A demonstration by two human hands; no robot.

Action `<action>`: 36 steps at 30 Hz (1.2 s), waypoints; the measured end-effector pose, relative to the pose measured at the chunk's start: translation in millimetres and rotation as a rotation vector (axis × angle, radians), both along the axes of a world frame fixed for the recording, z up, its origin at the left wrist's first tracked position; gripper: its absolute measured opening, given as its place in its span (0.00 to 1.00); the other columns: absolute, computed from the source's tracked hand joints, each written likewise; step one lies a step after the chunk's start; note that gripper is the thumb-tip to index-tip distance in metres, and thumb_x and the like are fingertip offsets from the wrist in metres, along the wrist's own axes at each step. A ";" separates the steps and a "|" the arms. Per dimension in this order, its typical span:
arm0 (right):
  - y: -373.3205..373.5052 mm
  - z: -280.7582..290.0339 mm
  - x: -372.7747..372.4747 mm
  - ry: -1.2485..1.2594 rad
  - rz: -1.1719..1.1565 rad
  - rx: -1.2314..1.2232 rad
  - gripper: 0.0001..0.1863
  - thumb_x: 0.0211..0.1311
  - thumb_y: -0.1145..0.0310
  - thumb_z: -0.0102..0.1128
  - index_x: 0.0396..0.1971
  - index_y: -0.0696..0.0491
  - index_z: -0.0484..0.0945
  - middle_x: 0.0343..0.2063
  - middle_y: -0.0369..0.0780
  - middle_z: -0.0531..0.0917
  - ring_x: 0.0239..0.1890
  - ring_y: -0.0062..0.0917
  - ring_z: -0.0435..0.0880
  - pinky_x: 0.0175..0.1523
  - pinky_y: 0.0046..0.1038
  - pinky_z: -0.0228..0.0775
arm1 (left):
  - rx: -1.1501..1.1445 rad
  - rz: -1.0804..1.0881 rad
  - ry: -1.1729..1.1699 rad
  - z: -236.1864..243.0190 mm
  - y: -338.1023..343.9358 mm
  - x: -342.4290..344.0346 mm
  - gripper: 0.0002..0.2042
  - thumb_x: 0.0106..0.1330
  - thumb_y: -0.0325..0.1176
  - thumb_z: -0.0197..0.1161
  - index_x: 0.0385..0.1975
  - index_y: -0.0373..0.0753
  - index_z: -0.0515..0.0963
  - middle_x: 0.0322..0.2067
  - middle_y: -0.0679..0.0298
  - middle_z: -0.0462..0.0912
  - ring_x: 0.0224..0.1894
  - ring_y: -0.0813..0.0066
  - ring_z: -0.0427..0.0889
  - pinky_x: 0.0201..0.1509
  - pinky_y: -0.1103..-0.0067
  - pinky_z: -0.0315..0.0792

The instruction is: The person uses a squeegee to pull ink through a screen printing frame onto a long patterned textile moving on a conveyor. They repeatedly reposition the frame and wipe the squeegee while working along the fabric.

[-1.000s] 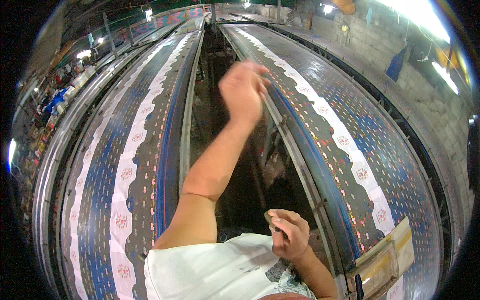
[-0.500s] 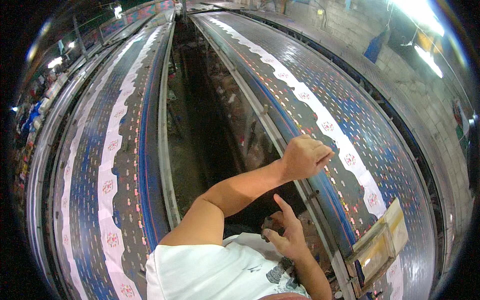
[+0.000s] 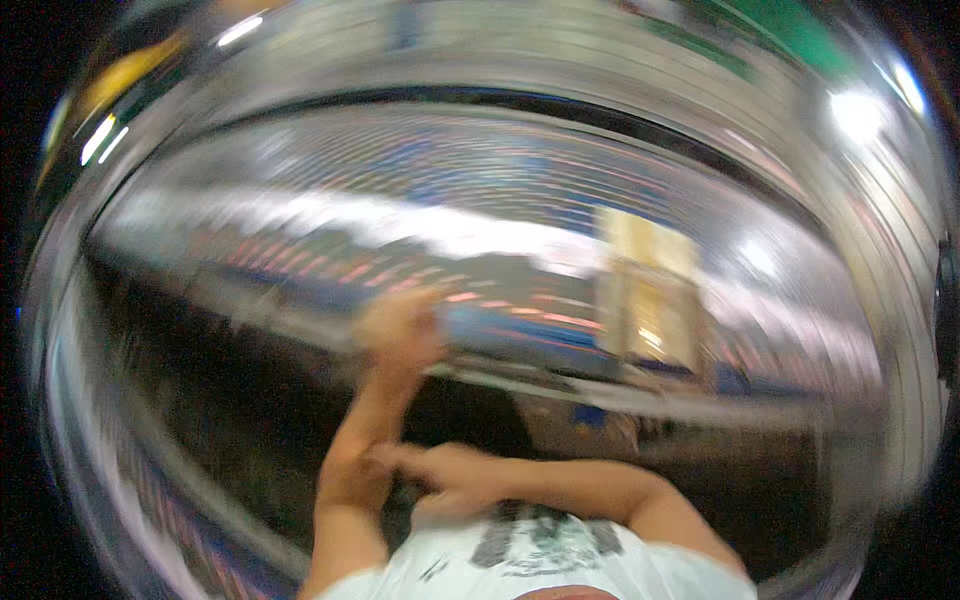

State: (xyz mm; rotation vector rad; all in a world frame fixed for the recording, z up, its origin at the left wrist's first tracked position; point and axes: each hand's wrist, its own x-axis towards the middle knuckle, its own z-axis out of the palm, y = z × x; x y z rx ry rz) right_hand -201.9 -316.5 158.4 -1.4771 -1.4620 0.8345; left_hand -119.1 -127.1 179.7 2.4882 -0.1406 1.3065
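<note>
Motion blurs the view. My left hand [image 3: 405, 330] is raised at the near edge of a long printing table [image 3: 480, 150], its fingers smeared. Patterned dark fabric with blue and pink marks and a white scalloped strip [image 3: 460, 230] runs along that table. My right hand [image 3: 455, 475] is low in front of my white shirt [image 3: 460, 565], index finger pointing left by my left forearm; whether it holds anything is unclear. A wooden-framed printing screen [image 3: 650, 310], cream and yellow, rests on the table right of my left hand.
A dark gap [image 3: 220, 380] lies between this table and another table edge [image 3: 160, 440] at the lower left. Behind the facing table is a pale block wall [image 3: 500, 40], with bright lamps [image 3: 855, 115] above.
My view has swung right to face the right-hand table and screen side-on. My right forearm now lies across my body toward the left; the dark object seen in that hand earlier is indistinct.
</note>
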 end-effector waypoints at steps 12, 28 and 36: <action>-98.2 16.8 16.6 -0.367 -0.688 -0.032 0.57 0.50 0.61 0.73 0.82 0.63 0.60 0.36 0.55 0.90 0.44 0.61 0.91 0.47 0.56 0.83 | -0.201 -0.176 -0.061 38.8 -133.2 94.4 0.14 0.83 0.41 0.71 0.47 0.35 0.91 0.40 0.56 0.95 0.36 0.64 0.92 0.43 0.70 0.85; -190.9 -20.6 54.0 -0.656 -1.118 0.082 0.55 0.50 0.56 0.75 0.80 0.58 0.63 0.28 0.50 0.88 0.34 0.57 0.90 0.38 0.56 0.82 | -0.450 -0.547 -0.032 62.1 -325.6 184.4 0.16 0.82 0.41 0.74 0.51 0.31 0.90 0.28 0.67 0.81 0.30 0.79 0.73 0.35 0.74 0.73; -208.8 10.2 57.9 -0.608 -1.298 -0.133 0.45 0.46 0.60 0.79 0.68 0.50 0.73 0.25 0.46 0.88 0.30 0.55 0.90 0.35 0.52 0.83 | -0.544 -0.538 0.080 59.2 -334.2 201.5 0.20 0.81 0.49 0.74 0.53 0.36 0.90 0.35 0.63 0.89 0.34 0.75 0.80 0.42 0.72 0.78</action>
